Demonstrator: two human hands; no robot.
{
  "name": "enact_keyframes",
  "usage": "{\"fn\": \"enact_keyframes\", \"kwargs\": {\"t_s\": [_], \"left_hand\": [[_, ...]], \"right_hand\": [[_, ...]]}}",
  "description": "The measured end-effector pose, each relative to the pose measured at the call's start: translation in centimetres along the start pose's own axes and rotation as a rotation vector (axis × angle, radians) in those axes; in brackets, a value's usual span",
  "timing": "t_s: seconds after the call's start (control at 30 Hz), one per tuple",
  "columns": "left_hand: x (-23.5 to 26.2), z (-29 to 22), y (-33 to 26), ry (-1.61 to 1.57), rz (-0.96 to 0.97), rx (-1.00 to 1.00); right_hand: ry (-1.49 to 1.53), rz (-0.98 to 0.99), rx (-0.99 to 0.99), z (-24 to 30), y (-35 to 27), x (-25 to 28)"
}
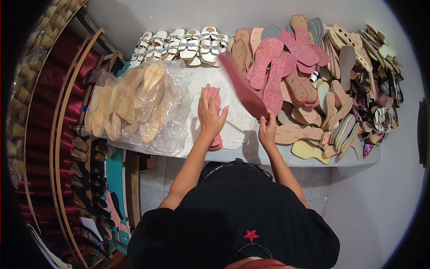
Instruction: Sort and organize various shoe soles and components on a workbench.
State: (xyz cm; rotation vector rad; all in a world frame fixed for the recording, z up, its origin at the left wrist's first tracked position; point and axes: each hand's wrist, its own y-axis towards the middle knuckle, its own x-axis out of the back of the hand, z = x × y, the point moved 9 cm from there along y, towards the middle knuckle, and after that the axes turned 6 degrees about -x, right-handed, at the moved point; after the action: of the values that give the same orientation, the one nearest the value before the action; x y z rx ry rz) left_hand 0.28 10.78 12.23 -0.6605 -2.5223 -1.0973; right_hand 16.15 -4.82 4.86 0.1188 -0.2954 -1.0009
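My right hand (268, 127) pinches the near end of a pink shoe insole (245, 87), which is raised off the table and blurred by motion. Under my left hand (211, 112) lies a small stack of pink insoles (217, 141); the fingers are stretched out and rest on or just over it. A heap of pink speckled insoles (271, 67) spreads beyond my right hand, some turned to show a tan underside. To the left of my left hand, a clear plastic bag (177, 112) holds several foot-shaped wooden-coloured forms (152, 83).
White sandals (209, 47) with decorated straps line the back of the white table (233, 130). Beige and tan soles (298, 133) crowd its right side, with a yellow sole (310, 151) at the front edge. Racks of shoe forms (79, 148) stand at the left.
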Motion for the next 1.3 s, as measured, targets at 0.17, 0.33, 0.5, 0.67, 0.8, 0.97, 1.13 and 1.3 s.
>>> {"fn": "enact_keyframes", "kwargs": {"t_s": [0.17, 0.33, 0.5, 0.67, 0.8, 0.97, 1.13, 1.3], "left_hand": [[0.6, -1.7, -0.2, 0.386, 0.183, -0.011], [-3.4, 3.8, -4.5, -0.239, 0.496, 0.362], [-5.1, 5.3, -7.1, -0.643, 0.171, 0.534], [-7.0, 7.7, -8.9, -0.634, 0.097, 0.694], [-5.9, 6.2, -7.6, -0.219, 0.296, 0.534], [-3.6, 4.6, -7.0, 0.453, 0.389, 0.254], [-3.5, 6.9, -9.2, 0.554, 0.419, 0.483], [-3.5, 7.2, -9.7, 0.448, 0.377, 0.543]], "right_hand": [[-0.095, 0.103, 0.257, 6.0, 3.6, -0.9], [0.088, 0.284, 0.019, 5.3, 7.2, -3.1], [0.158, 0.179, -0.159, 4.5, 7.9, -3.7], [0.016, 0.735, -0.629, -2.5, 0.3, -8.9], [-0.09, 0.568, -0.546, -7.3, 1.1, -8.0], [-0.487, 0.406, -0.384, -10.4, 1.9, -7.6], [-0.505, 0.396, -0.437, -10.2, 1.4, -8.3], [-0.513, 0.389, -0.374, -9.1, 1.2, -8.5]]}}
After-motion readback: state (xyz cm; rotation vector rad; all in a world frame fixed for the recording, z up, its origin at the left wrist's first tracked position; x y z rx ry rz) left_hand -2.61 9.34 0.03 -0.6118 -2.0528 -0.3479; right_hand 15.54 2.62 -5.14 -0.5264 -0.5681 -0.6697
